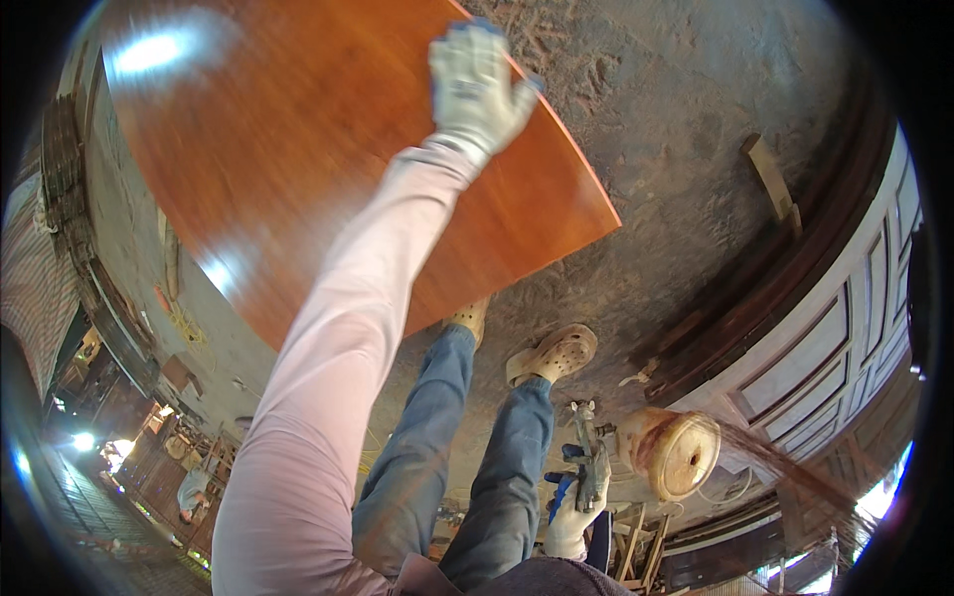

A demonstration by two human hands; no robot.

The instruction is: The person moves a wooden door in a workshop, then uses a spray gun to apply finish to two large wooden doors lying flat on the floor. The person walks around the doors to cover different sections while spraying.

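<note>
A large reddish-brown wooden panel (298,129), glossy with bright reflections, fills the upper left. My left hand (475,94), in a whitish glove with blue fingertips, lies on it close to its right edge. The fingers point away from me and the thumb is out to the side; motion blurs them slightly. Low down on the right, my right hand (568,521), gloved the same way, is closed around a metal spray gun (590,462). The gun is upright beside my leg, and part of my grip is hidden.
Right of the spray gun stands a round, stained container (686,455). Pale panelled doors (825,348) line the right, near a wood offcut (770,179) on the rough floor (666,238). A yellowish cord (191,333) lies left. Another person (194,490) is far off at lower left.
</note>
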